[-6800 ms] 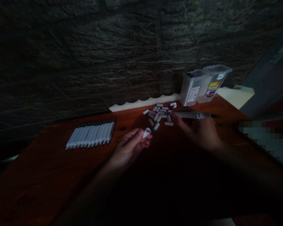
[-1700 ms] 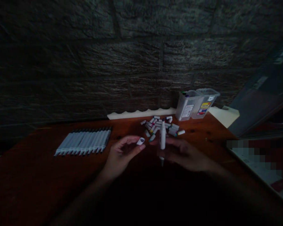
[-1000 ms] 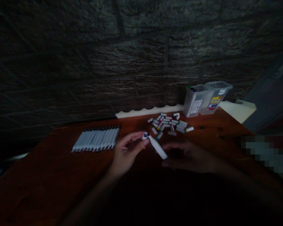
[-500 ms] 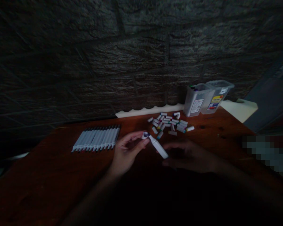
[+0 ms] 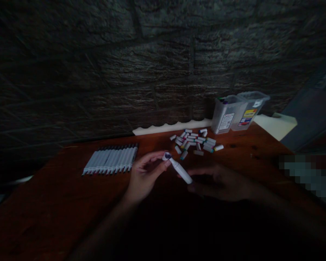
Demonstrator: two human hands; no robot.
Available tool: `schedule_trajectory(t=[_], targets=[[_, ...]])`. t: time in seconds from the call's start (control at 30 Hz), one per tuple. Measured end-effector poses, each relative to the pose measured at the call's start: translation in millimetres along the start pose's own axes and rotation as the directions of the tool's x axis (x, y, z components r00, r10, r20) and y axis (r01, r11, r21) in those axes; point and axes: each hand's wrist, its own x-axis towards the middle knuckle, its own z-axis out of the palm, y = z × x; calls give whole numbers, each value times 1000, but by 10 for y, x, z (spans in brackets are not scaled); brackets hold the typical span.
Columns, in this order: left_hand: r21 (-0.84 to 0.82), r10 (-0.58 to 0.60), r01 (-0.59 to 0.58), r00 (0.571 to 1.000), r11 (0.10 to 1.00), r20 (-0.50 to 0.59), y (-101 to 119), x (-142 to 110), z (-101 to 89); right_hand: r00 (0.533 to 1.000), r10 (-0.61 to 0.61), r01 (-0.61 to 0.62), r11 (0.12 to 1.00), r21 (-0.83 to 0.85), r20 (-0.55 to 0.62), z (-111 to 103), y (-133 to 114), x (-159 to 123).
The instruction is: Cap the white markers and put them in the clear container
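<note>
Between thumb and fingers, my left hand (image 5: 145,175) pinches a white marker cap (image 5: 164,156), its dark purple opening turned toward me. My right hand (image 5: 220,181), dim in shadow, grips a white marker (image 5: 182,173) near its lower end. The marker slants up to the left, its uncapped tip at the mouth of the cap; whether the tip is inside I cannot tell. Left of my hands lies a row of white markers (image 5: 110,159), side by side with dark ends. Beyond my hands, several loose marker caps (image 5: 191,140) with coloured ends lie in a scattered pile.
Two clear plastic containers (image 5: 225,117) with labels stand at the back right of the wooden table (image 5: 57,195). A pale strip with a wavy edge (image 5: 174,127) runs along the stone wall (image 5: 163,65). A cream-coloured piece (image 5: 277,125) lies at the right corner.
The marker in my right hand has moved slightly up and left, its tip closer to the cap's opening. My left hand keeps its hold on the cap.
</note>
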Motion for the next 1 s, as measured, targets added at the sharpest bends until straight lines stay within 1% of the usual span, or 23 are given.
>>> schedule_trajectory(t=[0.27, 0.53, 0.83, 1.0], targets=[[23, -2, 3, 1000, 1000, -20, -2, 3, 1, 1000, 1, -1, 1000, 7, -1, -11, 35, -12], [60, 18, -17, 1000, 998, -19, -8, 3, -4, 1000, -6, 6, 1000, 1, 6, -22, 13, -10], [33, -7, 8, 1000, 999, -30, -5, 10, 0, 999, 36, -36, 999, 16, 19, -13, 41, -26], [46, 2, -1, 1000, 999, -17, -25, 18, -19, 998, 61, -62, 997, 48, 24, -5, 54, -25]])
